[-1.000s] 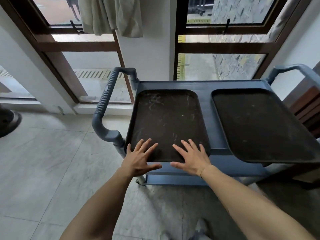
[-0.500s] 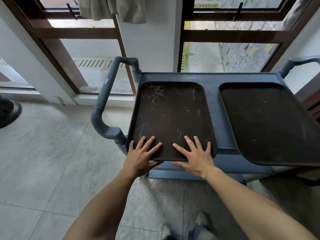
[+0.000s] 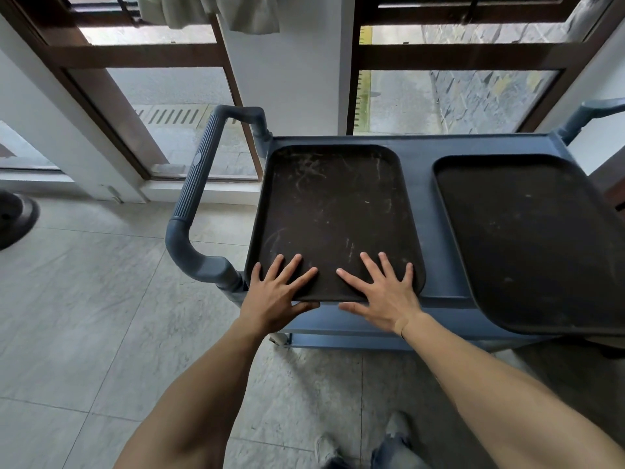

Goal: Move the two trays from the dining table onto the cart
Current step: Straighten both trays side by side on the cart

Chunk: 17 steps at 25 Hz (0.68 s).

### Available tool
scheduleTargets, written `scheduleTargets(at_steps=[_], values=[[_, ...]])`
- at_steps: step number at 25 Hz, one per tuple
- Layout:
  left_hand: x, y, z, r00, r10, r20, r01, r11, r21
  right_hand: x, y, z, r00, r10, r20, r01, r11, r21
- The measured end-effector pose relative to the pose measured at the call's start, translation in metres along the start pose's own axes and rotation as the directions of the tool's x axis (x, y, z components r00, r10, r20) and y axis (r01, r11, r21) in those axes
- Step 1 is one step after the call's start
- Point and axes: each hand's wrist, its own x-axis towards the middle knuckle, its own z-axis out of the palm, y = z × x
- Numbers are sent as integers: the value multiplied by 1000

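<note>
Two dark brown trays lie on the top of a blue-grey cart [image 3: 427, 211]. The left tray [image 3: 333, 211], scuffed with pale marks, sits flat near the cart's left handle. The right tray [image 3: 527, 238] lies askew, and its near right corner hangs over the cart's edge. My left hand [image 3: 275, 294] and my right hand [image 3: 382, 294] are both on the left tray's near edge. Their fingers are spread flat on top and the thumbs sit below the rim.
The cart's ribbed left handle [image 3: 199, 198] curves out beside my left hand; its right handle [image 3: 592, 111] shows at the far right. Behind the cart are tall wood-framed windows [image 3: 176, 106] and a white wall. A dark round object [image 3: 15, 218] sits on the tiled floor at left.
The view has drawn closer to the cart and tilted down. Both hands stay on the left tray's near edge, which has slid slightly further onto the cart. The right tray has not moved.
</note>
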Motion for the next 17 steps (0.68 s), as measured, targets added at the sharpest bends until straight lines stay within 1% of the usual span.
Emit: scheduleTargets(at_steps=[4,7,10,14,17], values=[[22,-6,4,995,-15,99,17,1000,-22,24,8,7,997,12,78,-16,999,50],[30,-10,11,997,-16,78,17,1000,-10,35,10,12,996,4,94,-9,999,52],[30,-12,16,999,-16,38,15,1000,12,37,9,13,995,-10,102,8,1000,18],[32,-13,18,1000,-13,13,13,1000,29,38,9,12,998,-14,65,16,1000,-27],[32,-14,19,1000,-2,27,1,999,34,36,7,13,998,-20,51,23,999,-49]])
